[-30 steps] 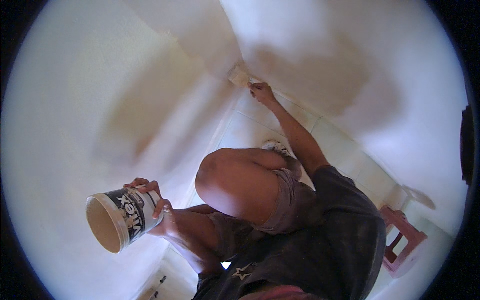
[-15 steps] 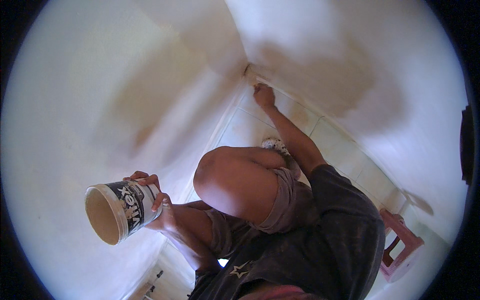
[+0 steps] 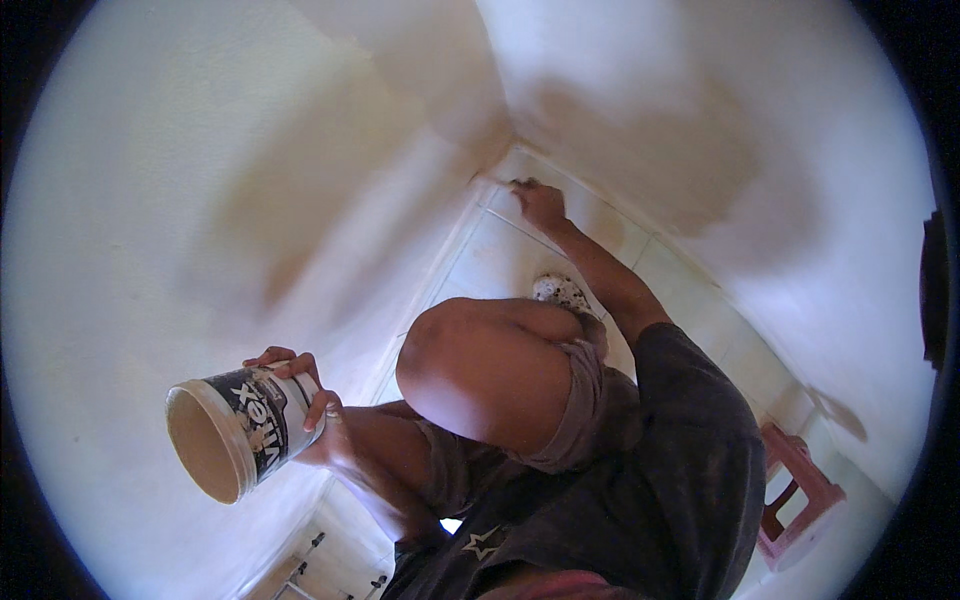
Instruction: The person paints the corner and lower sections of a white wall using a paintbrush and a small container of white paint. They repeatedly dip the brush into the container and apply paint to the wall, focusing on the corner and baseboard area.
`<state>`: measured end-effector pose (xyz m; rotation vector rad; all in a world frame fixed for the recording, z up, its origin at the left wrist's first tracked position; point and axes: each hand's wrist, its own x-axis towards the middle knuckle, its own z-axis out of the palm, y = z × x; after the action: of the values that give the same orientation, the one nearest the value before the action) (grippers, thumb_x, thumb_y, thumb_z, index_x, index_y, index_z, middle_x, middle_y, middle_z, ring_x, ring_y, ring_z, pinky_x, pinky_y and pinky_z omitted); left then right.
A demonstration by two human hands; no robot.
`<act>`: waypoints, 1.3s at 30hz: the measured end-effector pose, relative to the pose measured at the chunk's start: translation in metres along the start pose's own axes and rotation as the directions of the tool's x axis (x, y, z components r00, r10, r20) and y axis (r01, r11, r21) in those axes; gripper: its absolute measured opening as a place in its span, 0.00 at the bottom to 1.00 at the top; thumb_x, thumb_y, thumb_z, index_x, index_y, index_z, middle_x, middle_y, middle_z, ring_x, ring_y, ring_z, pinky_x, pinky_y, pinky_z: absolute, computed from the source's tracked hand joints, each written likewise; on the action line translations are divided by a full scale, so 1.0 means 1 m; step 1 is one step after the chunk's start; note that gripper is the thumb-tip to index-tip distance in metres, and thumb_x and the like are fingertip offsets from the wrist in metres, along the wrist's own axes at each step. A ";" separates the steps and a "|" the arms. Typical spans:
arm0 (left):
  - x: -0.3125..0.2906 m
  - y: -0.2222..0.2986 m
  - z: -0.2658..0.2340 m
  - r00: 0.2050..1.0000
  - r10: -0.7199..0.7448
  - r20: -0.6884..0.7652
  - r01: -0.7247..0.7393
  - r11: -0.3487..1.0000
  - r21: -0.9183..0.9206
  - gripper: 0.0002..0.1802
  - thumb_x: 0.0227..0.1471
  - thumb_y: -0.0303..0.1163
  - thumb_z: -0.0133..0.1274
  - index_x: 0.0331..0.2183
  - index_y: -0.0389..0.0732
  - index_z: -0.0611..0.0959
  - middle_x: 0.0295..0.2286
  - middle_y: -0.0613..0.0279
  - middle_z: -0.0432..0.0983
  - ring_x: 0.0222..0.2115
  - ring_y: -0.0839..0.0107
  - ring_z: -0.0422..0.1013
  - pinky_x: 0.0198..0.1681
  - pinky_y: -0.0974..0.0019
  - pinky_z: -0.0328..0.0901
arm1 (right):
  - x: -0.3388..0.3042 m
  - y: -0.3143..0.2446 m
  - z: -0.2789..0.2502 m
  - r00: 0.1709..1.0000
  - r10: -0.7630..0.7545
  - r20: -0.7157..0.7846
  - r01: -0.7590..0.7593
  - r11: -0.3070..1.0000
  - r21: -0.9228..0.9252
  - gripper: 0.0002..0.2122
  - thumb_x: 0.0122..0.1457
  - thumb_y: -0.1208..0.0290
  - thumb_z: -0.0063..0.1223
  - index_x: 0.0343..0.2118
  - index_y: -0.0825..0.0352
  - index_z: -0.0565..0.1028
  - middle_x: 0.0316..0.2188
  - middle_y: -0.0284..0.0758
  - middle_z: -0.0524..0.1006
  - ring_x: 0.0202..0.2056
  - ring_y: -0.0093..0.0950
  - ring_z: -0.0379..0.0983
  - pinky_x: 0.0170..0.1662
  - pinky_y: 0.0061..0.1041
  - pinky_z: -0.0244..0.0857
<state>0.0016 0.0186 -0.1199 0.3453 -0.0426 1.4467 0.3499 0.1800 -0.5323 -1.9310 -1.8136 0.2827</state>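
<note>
My left hand (image 3: pixel 305 390) grips a white paint bucket (image 3: pixel 272 440) with a dark label round its side. Its open mouth tips toward the lower left, and the inside looks pale tan. At the far corner, my right hand (image 3: pixel 541 205) is closed over the floor tiles (image 3: pixel 520 228). A slim, pale, brush-like tool (image 3: pixel 491 181) sticks out from its fingers to the left, its tip by the foot of the left wall (image 3: pixel 130 250). Motion smears the fingertips, and the tool's grip is hidden.
My bent knee (image 3: pixel 470 360) rises between my arms, with a speckled shoe (image 3: pixel 560 290) beyond it. The right wall (image 3: pixel 830 150) meets the left one at the corner. A reddish plastic stool (image 3: pixel 815 490) stands at right. Thin rods with dark ends (image 3: pixel 300 570) lie at lower left.
My right hand has come slightly nearer and to the right, and the tool now points left toward the left wall's base. The bucket has dipped a little, still in my left hand.
</note>
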 end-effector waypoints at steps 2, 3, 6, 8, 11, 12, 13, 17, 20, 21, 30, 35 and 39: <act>-0.001 0.000 0.002 1.000 0.012 -0.021 -0.011 1.000 0.011 0.40 0.52 0.46 0.63 0.62 0.43 0.68 0.58 0.56 0.59 0.60 0.59 0.57 0.34 0.57 0.70 | 0.007 0.017 0.000 0.967 0.211 -0.145 -0.215 0.977 -0.010 0.14 0.65 0.60 0.53 0.50 0.54 0.80 0.33 0.40 0.80 0.31 0.44 0.80 0.32 0.45 0.74; -0.002 0.000 0.003 0.999 0.017 -0.031 -0.016 1.000 0.017 0.40 0.52 0.46 0.63 0.62 0.43 0.68 0.58 0.56 0.59 0.60 0.59 0.57 0.34 0.57 0.70 | 0.017 0.026 0.000 0.941 0.255 -0.222 -0.257 0.966 0.022 0.14 0.65 0.60 0.53 0.51 0.55 0.80 0.33 0.41 0.80 0.31 0.45 0.80 0.33 0.45 0.74; -0.003 0.001 0.003 0.997 0.030 -0.075 -0.028 0.999 0.022 0.40 0.52 0.46 0.62 0.62 0.43 0.68 0.58 0.56 0.59 0.60 0.59 0.57 0.34 0.57 0.70 | 0.016 0.015 0.007 0.915 0.309 -0.260 -0.294 0.951 0.096 0.14 0.65 0.62 0.53 0.49 0.59 0.81 0.32 0.44 0.80 0.32 0.47 0.79 0.35 0.45 0.75; 0.008 -0.003 0.003 0.997 -0.007 -0.076 0.007 1.000 -0.010 0.40 0.52 0.45 0.62 0.62 0.43 0.68 0.58 0.57 0.59 0.59 0.59 0.57 0.33 0.57 0.71 | 0.014 0.035 0.032 0.937 0.248 -0.247 -0.234 0.968 0.088 0.13 0.65 0.62 0.53 0.48 0.61 0.82 0.32 0.45 0.80 0.32 0.49 0.79 0.36 0.46 0.74; 0.001 -0.006 0.009 0.998 0.009 -0.065 -0.009 1.000 -0.001 0.40 0.52 0.45 0.63 0.62 0.43 0.68 0.58 0.57 0.59 0.59 0.59 0.57 0.33 0.57 0.71 | -0.015 -0.019 0.028 0.983 0.154 -0.104 -0.114 0.943 0.313 0.13 0.66 0.64 0.50 0.43 0.65 0.81 0.29 0.47 0.80 0.32 0.49 0.78 0.39 0.47 0.72; 0.002 -0.006 0.009 0.999 0.006 -0.054 -0.006 1.000 0.000 0.41 0.51 0.45 0.63 0.62 0.42 0.68 0.58 0.57 0.59 0.59 0.59 0.57 0.33 0.57 0.71 | -0.023 -0.011 0.025 0.988 0.112 -0.109 -0.067 0.935 0.349 0.12 0.66 0.64 0.50 0.40 0.65 0.82 0.29 0.47 0.80 0.33 0.48 0.79 0.39 0.47 0.72; 0.003 -0.005 0.008 0.999 0.003 -0.049 -0.003 1.000 -0.001 0.41 0.51 0.45 0.64 0.62 0.42 0.68 0.58 0.56 0.59 0.59 0.59 0.57 0.33 0.57 0.71 | -0.027 -0.008 0.028 0.990 0.075 -0.119 -0.024 0.922 0.387 0.12 0.66 0.65 0.50 0.38 0.65 0.83 0.29 0.48 0.81 0.34 0.48 0.79 0.40 0.47 0.72; -0.002 -0.003 0.003 0.997 -0.004 -0.078 0.002 1.000 -0.030 0.42 0.50 0.45 0.65 0.62 0.42 0.67 0.58 0.55 0.59 0.59 0.58 0.57 0.33 0.56 0.72 | 0.001 0.001 0.015 0.821 0.565 -0.079 -0.468 0.746 0.474 0.12 0.64 0.62 0.57 0.36 0.67 0.84 0.32 0.52 0.82 0.37 0.49 0.81 0.42 0.42 0.74; 0.007 -0.004 0.003 0.999 -0.031 -0.041 0.030 0.999 -0.028 0.42 0.50 0.44 0.65 0.62 0.42 0.67 0.58 0.55 0.59 0.59 0.57 0.57 0.33 0.55 0.72 | 0.029 0.006 0.023 0.851 0.501 -0.154 -0.373 0.785 0.494 0.14 0.64 0.61 0.57 0.35 0.68 0.84 0.31 0.51 0.82 0.37 0.48 0.82 0.42 0.42 0.74; 0.009 -0.005 0.004 0.999 -0.028 -0.033 0.027 0.999 -0.019 0.42 0.50 0.44 0.64 0.62 0.41 0.67 0.58 0.55 0.59 0.59 0.57 0.57 0.33 0.55 0.72 | 0.028 0.003 0.021 0.868 0.494 -0.053 -0.416 0.781 0.466 0.14 0.64 0.61 0.57 0.35 0.68 0.85 0.31 0.51 0.82 0.37 0.47 0.82 0.42 0.41 0.74; 0.008 -0.002 0.002 0.998 -0.041 -0.041 0.038 0.997 -0.071 0.45 0.49 0.47 0.65 0.63 0.42 0.66 0.58 0.55 0.59 0.59 0.57 0.57 0.34 0.54 0.72 | 0.039 0.046 0.025 0.914 0.404 -0.050 -0.379 0.890 0.254 0.15 0.61 0.59 0.60 0.34 0.68 0.85 0.30 0.53 0.82 0.34 0.47 0.82 0.40 0.41 0.75; 0.001 0.000 -0.003 1.000 0.000 -0.018 -0.001 0.999 -0.047 0.45 0.49 0.47 0.66 0.62 0.41 0.66 0.58 0.55 0.59 0.60 0.57 0.57 0.34 0.54 0.73 | 0.005 0.034 0.035 0.994 0.070 0.081 -0.095 0.922 0.376 0.14 0.61 0.60 0.59 0.30 0.69 0.84 0.29 0.52 0.82 0.33 0.49 0.81 0.42 0.44 0.74; -0.002 0.004 0.000 1.000 -0.026 -0.017 0.025 0.998 -0.050 0.46 0.48 0.47 0.67 0.63 0.41 0.67 0.59 0.54 0.58 0.60 0.57 0.57 0.34 0.54 0.73 | 0.044 0.037 -0.005 0.892 0.434 0.125 -0.448 0.818 0.360 0.17 0.60 0.58 0.61 0.29 0.71 0.84 0.29 0.50 0.83 0.33 0.45 0.82 0.44 0.44 0.74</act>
<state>-0.0027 0.0169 -0.1191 0.2916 -0.0593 1.4206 0.3900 0.2212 -0.5379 -2.0361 -1.1848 0.7707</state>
